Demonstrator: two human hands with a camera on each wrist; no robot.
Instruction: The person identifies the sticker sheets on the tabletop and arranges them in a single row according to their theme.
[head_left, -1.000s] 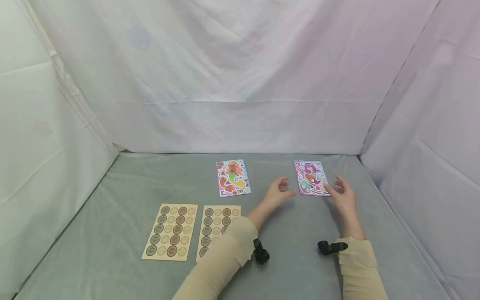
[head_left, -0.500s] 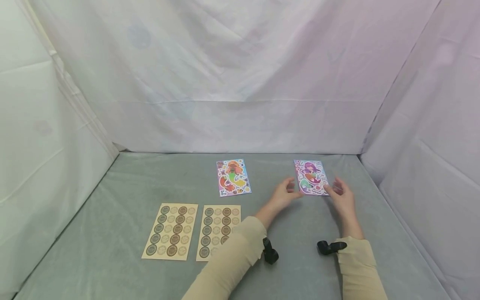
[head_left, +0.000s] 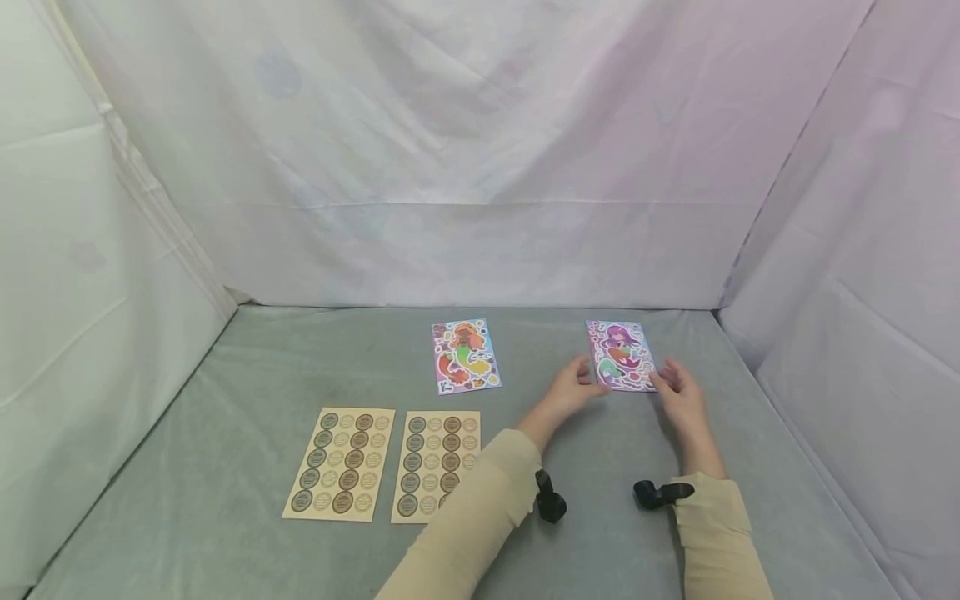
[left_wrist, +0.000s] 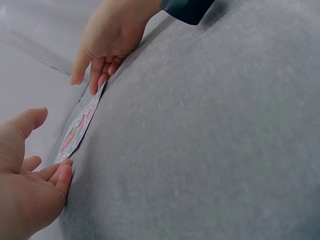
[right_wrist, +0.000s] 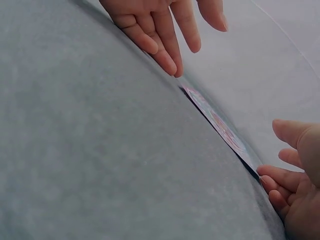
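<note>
A purple mermaid sticker sheet lies on the grey table between the two hands, at the back right. My left hand is at its left side, fingers loosely bent. In the left wrist view, the fingertips come right to the sheet's near corner. My right hand is at the opposite edge, its thumb overlapping the lower right corner in the head view. In the right wrist view, its fingers are at the end of the sheet. Neither hand is curled round it.
Another mermaid sticker sheet, with orange hair and a yellow-green tail, lies further left. Two tan sheets of round label stickers, a left one and a right one, lie nearer; the left sleeve partly covers the right one. White curtains enclose the table.
My left hand has moved right, up to the left side of the purple mermaid sticker sheet. My right hand has stayed nearly in place, and the sheets lie where they were.
</note>
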